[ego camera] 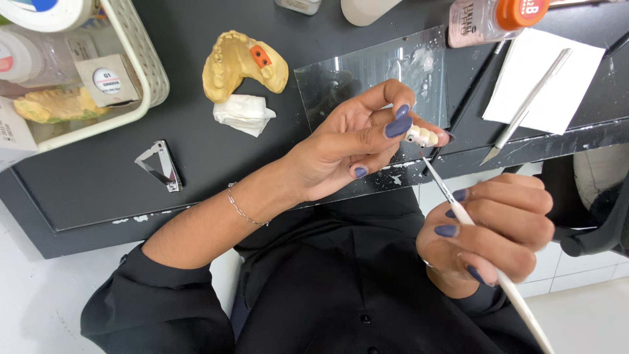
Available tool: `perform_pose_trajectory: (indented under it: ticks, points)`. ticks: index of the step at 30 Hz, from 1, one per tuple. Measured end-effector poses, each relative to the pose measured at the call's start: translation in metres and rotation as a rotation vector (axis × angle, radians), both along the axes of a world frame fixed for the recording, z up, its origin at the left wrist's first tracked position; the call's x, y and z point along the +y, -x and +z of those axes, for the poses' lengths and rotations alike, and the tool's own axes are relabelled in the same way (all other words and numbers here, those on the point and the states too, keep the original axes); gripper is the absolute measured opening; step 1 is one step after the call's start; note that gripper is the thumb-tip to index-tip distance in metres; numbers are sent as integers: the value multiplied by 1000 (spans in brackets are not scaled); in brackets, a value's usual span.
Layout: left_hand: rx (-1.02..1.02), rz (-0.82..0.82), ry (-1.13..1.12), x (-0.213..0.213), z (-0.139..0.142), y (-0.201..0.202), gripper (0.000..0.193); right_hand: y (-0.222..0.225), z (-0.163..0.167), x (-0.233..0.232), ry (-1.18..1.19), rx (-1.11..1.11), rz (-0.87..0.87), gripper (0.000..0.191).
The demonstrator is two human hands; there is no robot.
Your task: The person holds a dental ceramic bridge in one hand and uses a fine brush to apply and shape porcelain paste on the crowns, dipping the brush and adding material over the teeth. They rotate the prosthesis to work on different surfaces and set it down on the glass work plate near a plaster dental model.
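So, left hand [357, 141] pinching the tooth bridge [421, 136] at its fingertips over the bench [98, 177] edge, right hand [498, 226] closed round the brush [468, 219], tip angled up-left, just under the bridge.

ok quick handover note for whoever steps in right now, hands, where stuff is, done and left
Left hand: raised over the table edge, fingertips pinching a small whitish dental bridge.
Right hand: holds a thin white-handled brush like a pen, its tip just under the bridge; whether it touches cannot be told.
Around: glass mixing slab with whitish smears, yellow jaw cast, folded tissue, metal carving tool lying on white paper, orange-capped bottle, basket holding another cast.
Done: bridge is in hand, brush at it.
Left: how much of the bridge is coated cannot be judged; brushwork appears in progress.
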State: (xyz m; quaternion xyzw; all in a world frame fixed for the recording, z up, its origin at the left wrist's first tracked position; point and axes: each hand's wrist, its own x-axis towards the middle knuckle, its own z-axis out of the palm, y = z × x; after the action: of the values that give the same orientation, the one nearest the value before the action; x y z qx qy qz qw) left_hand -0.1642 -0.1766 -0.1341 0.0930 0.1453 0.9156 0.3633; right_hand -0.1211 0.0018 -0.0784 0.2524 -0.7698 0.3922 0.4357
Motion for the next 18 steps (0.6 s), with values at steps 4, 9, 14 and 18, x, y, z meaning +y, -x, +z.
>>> perform_pose_trajectory:
  ticks: [4,9,14,18]
  points:
    - [-1,1,4,-1,1,-1,30,-4,0,-2,50,9,-23,37]
    - [7,8,22,1,2,-2,31,-5,3,3,6,0,-37,36]
    - [17,7,12,2,2,-2,31,-7,5,2,27,-15,-54,37]
    - [5,5,10,2,3,-3,31,-8,5,0,48,-19,-41,38]
